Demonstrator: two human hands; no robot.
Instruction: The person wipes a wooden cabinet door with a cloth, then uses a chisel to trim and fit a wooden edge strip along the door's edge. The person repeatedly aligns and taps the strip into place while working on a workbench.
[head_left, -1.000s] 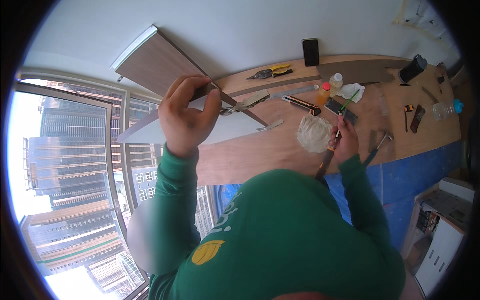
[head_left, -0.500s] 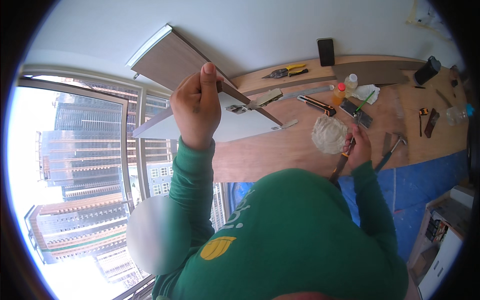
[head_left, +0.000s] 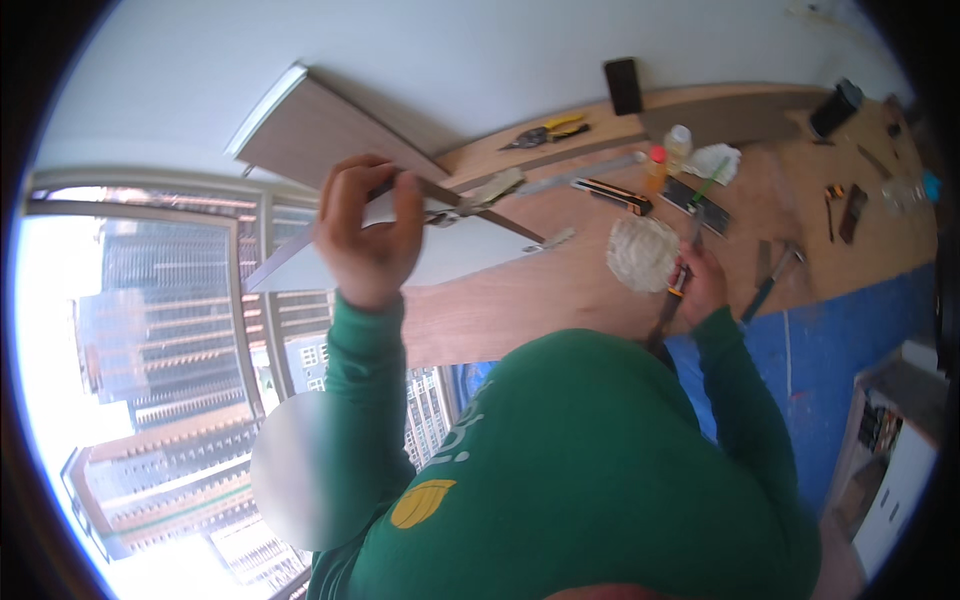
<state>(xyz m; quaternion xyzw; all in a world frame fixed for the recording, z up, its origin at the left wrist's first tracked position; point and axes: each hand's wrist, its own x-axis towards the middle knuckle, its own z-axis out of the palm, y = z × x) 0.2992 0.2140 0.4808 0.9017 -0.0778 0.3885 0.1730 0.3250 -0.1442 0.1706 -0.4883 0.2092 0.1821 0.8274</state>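
My left hand [head_left: 368, 235] is raised at the left, its thumb and fingers curled over the top edge of a white cabinet door [head_left: 400, 262]. The door stands tilted on the worktop, with metal hinges [head_left: 478, 198] along its edge facing right. Low at the right, my right hand [head_left: 705, 285] is closed around a slim tool with a black-and-orange handle [head_left: 676, 290]; its exact kind is hard to make out. Just left of that hand lies a crumpled off-white cloth [head_left: 641, 254]. Beyond it is a dark flat rectangular piece [head_left: 708, 212] with a green stick [head_left: 712, 182] across it.
On the wooden worktop [head_left: 520, 310] lie a utility knife [head_left: 612, 196], snips [head_left: 548, 132], two small bottles [head_left: 655, 172], a hammer [head_left: 775, 280] and a tape measure [head_left: 834, 192]. A brown panel [head_left: 330, 130] leans on the wall, near the window. Blue sheeting [head_left: 830, 335] covers the front.
My left hand's upright thumb has come down beside the fingers on the door edge. The whole view has shifted slightly. My right hand keeps the tool.
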